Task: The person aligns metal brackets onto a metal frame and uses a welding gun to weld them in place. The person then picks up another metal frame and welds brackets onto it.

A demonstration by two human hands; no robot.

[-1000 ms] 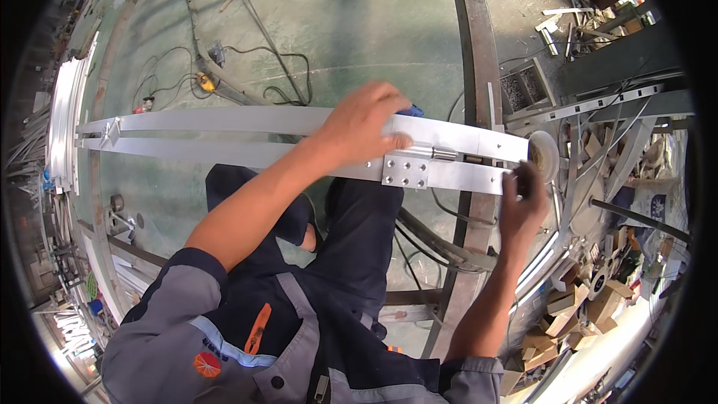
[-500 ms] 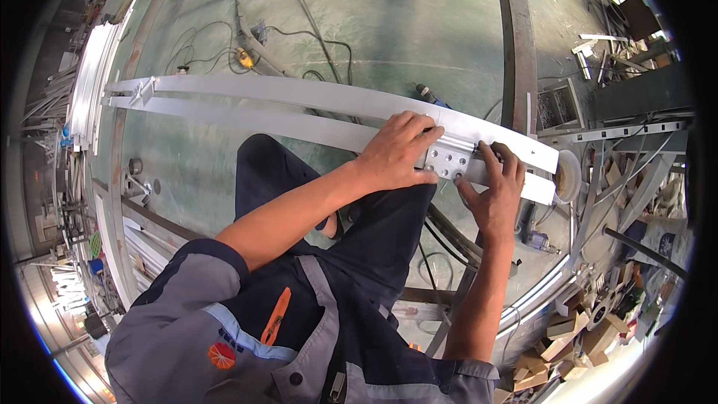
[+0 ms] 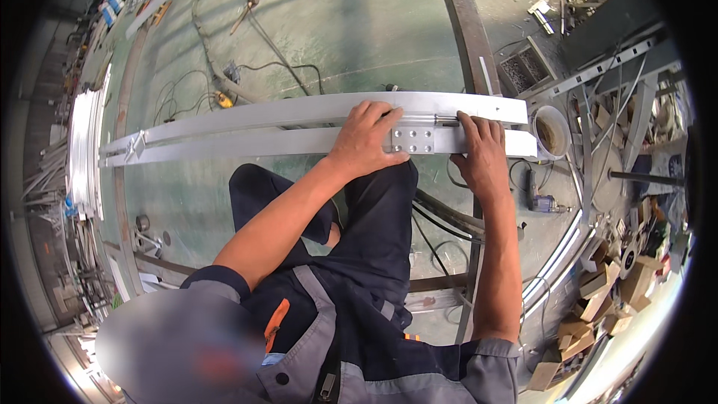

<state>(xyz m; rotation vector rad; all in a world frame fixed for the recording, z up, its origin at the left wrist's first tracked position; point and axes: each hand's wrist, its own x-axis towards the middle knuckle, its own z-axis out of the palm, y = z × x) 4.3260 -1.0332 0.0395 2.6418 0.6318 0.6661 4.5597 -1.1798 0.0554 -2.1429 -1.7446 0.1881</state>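
Kneeling over the work, I note my dark trousers (image 3: 374,239) nearest, on the green floor (image 3: 359,22), with black cables (image 3: 449,217) running under my right forearm. Just beyond, my left hand (image 3: 366,142) lies flat, fingers spread, on the near aluminium rail (image 3: 247,146) at the left edge of the drilled joint plate (image 3: 411,140); it presses down and clasps nothing. My right hand (image 3: 482,157) rests palm-down on the same rail right of the plate, fingertips reaching the narrow pin (image 3: 441,121) in the gap between the two rails; whether they pinch it I cannot tell. The far rail (image 3: 299,111) lies parallel, just beside the near one. A round white tub (image 3: 552,133) stands at the rails' right end, and a power drill (image 3: 542,202) lies on the floor near my right wrist.

Judgement: the step in hand is steadying and aligning the plate across the joint. The next move, as I read it, calls for keeping the holes registered while fasteners are set.
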